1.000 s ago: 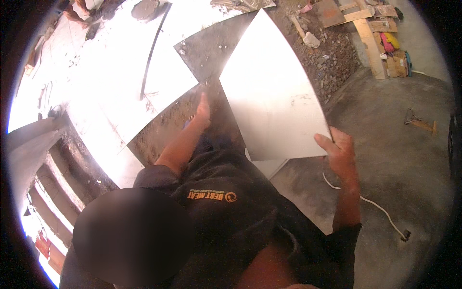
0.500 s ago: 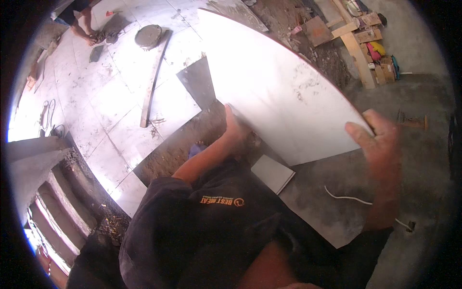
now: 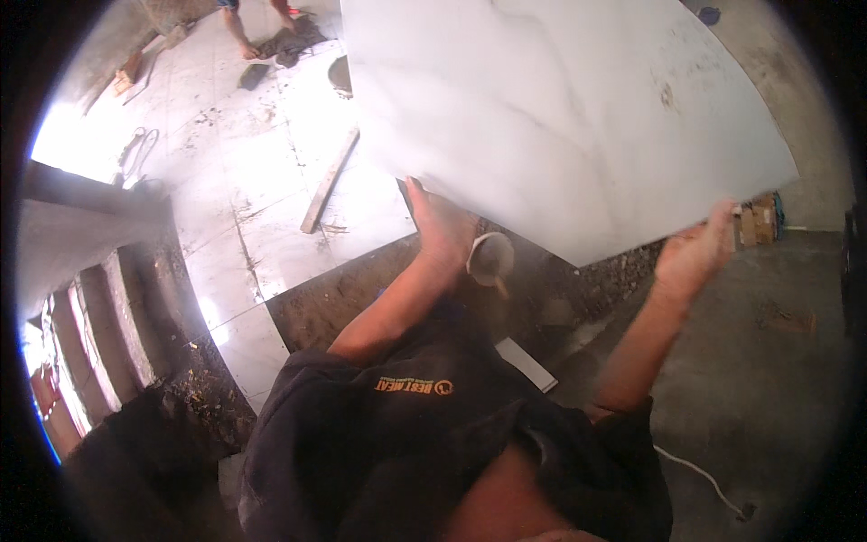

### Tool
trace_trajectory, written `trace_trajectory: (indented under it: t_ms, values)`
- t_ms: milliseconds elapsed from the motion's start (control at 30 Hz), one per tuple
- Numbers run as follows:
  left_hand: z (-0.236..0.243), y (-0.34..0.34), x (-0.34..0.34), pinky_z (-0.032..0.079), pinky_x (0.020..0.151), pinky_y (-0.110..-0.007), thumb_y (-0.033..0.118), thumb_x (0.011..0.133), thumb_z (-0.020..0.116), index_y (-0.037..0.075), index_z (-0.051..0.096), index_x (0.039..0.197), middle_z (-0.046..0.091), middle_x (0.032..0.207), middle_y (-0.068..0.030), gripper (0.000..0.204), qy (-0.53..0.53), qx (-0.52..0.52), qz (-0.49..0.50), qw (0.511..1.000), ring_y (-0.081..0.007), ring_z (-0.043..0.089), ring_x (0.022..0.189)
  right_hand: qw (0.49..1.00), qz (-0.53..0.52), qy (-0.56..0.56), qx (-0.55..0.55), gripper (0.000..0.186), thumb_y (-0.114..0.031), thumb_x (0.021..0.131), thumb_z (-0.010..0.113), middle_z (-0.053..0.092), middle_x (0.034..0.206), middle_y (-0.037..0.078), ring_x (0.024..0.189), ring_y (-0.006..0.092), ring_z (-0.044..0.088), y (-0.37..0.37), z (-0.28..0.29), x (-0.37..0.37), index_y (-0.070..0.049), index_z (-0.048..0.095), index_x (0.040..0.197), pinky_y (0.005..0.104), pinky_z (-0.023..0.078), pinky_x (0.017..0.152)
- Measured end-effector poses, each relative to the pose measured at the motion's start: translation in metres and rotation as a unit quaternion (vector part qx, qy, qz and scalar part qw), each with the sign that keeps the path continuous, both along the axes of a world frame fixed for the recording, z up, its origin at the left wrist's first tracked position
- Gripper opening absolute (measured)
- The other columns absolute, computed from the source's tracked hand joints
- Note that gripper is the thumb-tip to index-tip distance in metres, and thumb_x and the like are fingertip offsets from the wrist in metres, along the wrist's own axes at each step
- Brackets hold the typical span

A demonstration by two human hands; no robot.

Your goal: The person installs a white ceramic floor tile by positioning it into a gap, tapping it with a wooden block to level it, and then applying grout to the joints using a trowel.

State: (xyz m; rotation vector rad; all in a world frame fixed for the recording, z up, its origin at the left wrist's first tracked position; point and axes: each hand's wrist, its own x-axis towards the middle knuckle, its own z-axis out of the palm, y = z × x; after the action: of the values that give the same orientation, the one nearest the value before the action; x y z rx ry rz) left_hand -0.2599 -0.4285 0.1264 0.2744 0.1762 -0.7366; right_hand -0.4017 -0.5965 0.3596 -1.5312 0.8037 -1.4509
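A large white floor tile (image 3: 560,117) with faint grey veins and a brown smudge is raised in front of me, its broad face tilted toward me. My left hand (image 3: 442,224) grips its lower left edge, with the thumb pointing up. My right hand (image 3: 694,255) is closed on the lower edge near the right corner; the fingers are partly hidden and slightly blurred. Beneath the tile, between my arms, is a round pale container (image 3: 490,256) over a strip of bare brown dirt (image 3: 361,285).
White tiles (image 3: 203,235) cover the floor at left, with a wooden batten (image 3: 330,181) on them. Concrete steps (image 3: 117,325) stand at lower left. Another person's legs (image 3: 239,36) show at top left. Cardboard boxes (image 3: 759,221) and a white cable (image 3: 700,474) are at right.
The tile has been lifted and turned, so its face fills the upper view. Both hands still hold it; the right hand has moved to its lower edge. The round container has come into sight.
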Motion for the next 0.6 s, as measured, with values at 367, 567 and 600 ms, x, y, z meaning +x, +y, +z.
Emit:
trace_trajectory:
  t_ms: [367,567,600]
  values:
    - [0.099,0.007,0.032,0.011,0.123,-0.054,0.077,0.095,0.033,0.001,0.030,0.155,0.033,0.159,-0.0197,0.097,-0.061,0.119,0.296,0.946,-0.0344,0.024,0.150,0.988,0.010,-0.108,0.111,0.055,-0.040,0.103,0.057,0.063,0.124,0.020,0.108,0.0309,0.064,-0.105,-0.090,0.115,0.009,0.056,0.128,0.0428,0.052,0.097]
    - [0.124,0.135,0.104,0.025,0.119,-0.054,0.095,0.081,0.026,-0.007,0.016,0.157,0.020,0.162,-0.0274,0.128,-0.292,-0.122,0.070,0.946,-0.0392,0.029,0.147,0.902,0.201,-0.190,0.331,0.067,-0.046,0.103,0.053,0.050,0.145,0.020,0.131,0.0331,0.052,-0.108,-0.197,0.152,0.005,0.042,0.146,0.0467,0.045,0.107]
    - [0.131,0.151,0.134,0.031,0.117,-0.052,0.092,0.083,0.026,-0.010,0.018,0.155,0.023,0.161,-0.0298,0.125,-0.361,-0.141,-0.034,0.921,-0.0396,0.033,0.145,0.898,0.204,-0.161,0.354,0.066,-0.044,0.103,0.053,0.051,0.145,0.020,0.131,0.0329,0.052,-0.101,-0.207,0.152,0.005,0.042,0.146,0.0462,0.045,0.107]
